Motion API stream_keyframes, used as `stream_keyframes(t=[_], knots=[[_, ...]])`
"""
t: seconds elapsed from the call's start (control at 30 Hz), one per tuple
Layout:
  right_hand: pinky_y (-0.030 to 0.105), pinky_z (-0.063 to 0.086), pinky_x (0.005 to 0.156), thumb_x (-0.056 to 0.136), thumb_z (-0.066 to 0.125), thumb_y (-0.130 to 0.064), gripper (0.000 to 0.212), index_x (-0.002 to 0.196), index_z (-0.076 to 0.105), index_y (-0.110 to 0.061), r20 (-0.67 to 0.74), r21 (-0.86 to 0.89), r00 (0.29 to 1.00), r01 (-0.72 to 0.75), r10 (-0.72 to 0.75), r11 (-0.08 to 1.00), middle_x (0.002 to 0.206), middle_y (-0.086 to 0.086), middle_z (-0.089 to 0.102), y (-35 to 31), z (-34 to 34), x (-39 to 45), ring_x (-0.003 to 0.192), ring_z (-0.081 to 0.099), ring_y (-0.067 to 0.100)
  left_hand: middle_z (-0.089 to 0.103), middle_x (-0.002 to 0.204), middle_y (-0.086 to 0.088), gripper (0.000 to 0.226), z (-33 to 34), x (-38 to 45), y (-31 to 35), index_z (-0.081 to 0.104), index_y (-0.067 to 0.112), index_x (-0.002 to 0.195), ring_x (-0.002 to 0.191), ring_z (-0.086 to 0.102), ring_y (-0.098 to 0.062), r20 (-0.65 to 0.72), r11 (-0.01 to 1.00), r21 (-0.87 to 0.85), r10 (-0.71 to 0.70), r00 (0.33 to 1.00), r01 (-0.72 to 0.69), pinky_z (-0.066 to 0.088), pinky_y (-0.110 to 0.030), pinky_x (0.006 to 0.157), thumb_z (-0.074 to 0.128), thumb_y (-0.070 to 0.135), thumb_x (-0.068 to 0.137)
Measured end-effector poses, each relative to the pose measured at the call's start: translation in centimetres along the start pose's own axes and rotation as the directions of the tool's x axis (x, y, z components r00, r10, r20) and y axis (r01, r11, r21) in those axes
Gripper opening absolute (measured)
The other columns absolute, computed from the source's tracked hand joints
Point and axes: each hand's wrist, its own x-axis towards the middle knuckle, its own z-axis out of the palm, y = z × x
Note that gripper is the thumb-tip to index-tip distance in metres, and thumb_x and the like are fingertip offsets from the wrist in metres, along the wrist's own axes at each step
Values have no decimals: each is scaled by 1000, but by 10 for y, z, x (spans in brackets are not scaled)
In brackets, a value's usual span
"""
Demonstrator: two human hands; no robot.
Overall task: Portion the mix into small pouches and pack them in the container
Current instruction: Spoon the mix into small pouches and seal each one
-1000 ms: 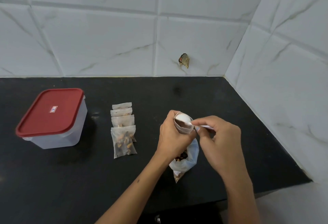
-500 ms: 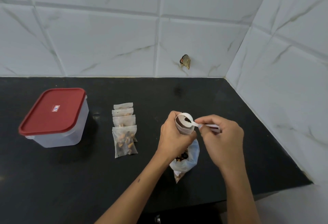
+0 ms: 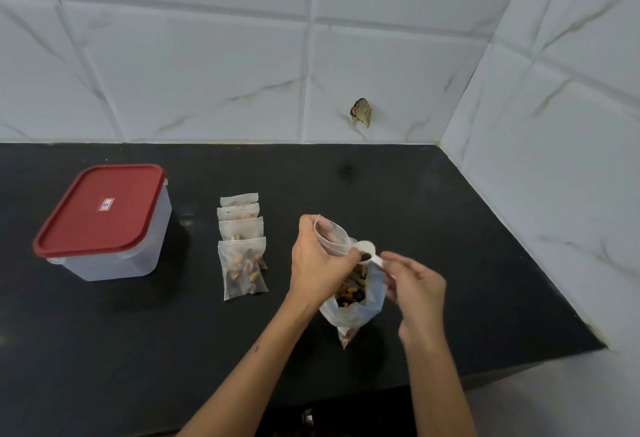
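**A:** So how far along is this? Four filled pouches (image 3: pixel 244 249) can be counted, laid overlapping in a row toward 12 o'clock on the black counter (image 3: pixel 450 228).

**B:** Roughly midway, it'd be guessed — a fifth small pouch (image 3: pixel 331 235) is gripped open-mouthed in the left hand (image 3: pixel 320 268), and plenty of mix is left in the big bag (image 3: pixel 356 298) at about 4 o'clock from that hand.

**A:** And the right hand (image 3: pixel 417 293)?

**B:** A white spoon (image 3: pixel 371 254) is pinched in its fingers, bowl at the bag's mouth, a piece or two seen in it.

**A:** Packing?

**B:** Not started — the container (image 3: pixel 107 225), over at 9 o'clock from the pouches, is lidded red, so it's yet to be opened and loaded.
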Motion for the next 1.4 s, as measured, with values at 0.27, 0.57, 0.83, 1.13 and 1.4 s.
stream_keyframes(t=[0.27, 0.57, 0.83, 1.13, 1.4], knots=[[23, 48, 68, 88, 65, -21, 10, 83, 69, -29, -50, -391, 998, 6, -28, 920, 91, -9, 68, 45, 20, -1, 85, 61, 6, 49, 84, 8, 44, -14, -1, 2, 43, 24, 88, 72, 50, -4, -93, 999, -48, -15, 996, 10, 43, -14, 59, 77, 30, 62], [40, 43, 92, 76, 58, -70, 63, 119, 54, -24, 140, -900, 988, 156, -70, 406, 121, -2, 52, 31, 27, -21, 116, 44, 20, 50, 93, 6, 55, -25, 3, -3, 42, 19, 104, 82, 52, -5, -73, 994, -26, -111, 991, 110, 43, -20, 64, 84, 25, 68], [37, 44, 95, 74, 76, -39, 80, 138, 31, -22, 118, -970, 986, 140, -118, 199, 137, 2, 39, 42, 36, -24, 123, 40, 21, 54, 97, 1, 60, -28, 3, 1, 44, 20, 105, 87, 57, -8, -49, 982, -61, -180, 982, 177, 49, -24, 67, 84, 43, 67], [39, 38, 100, 72, 79, -38, 80, 136, 32, -25, 133, -971, 988, 146, -81, 189, 140, 1, 38, 33, 30, -17, 127, 38, 22, 54, 92, 1, 50, -30, -2, 10, 46, 18, 102, 80, 55, -7, -29, 971, -113, -217, 976, 213, 41, -19, 63, 75, 48, 74], [19, 42, 89, 77, 75, -38, 58, 128, 47, -39, 479, -440, 829, 512, -289, 738, 119, -22, 46, -30, 22, -33, 112, 48, -2, 58, 100, -10, 84, -33, -4, 19, 52, 11, 97, 88, 59, -16, 36, 932, -281, -228, 973, 229, 47, -32, 77, 43, 89, 66]])
